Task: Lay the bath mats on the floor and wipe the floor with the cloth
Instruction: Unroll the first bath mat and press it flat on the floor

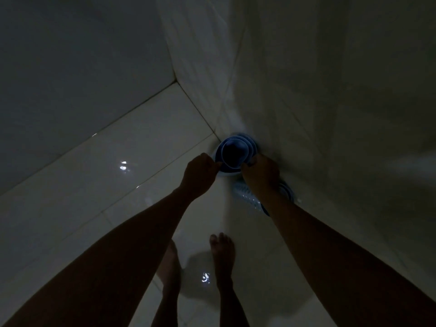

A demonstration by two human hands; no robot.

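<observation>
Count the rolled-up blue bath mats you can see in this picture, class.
2: one rolled mat stands by the wall, gripped by both hands; a second mat lies behind the right forearm, partly hidden. Dim light may hide others.

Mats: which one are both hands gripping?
The rolled mat standing on end in the corner, between left hand and right hand. The other mat lies untouched behind the right forearm.

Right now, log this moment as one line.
left hand: grips rolled mat | right hand: grips it too | mat: still rolled, by wall

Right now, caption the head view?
Both hands, left hand and right hand, grip a rolled blue bath mat.
</observation>
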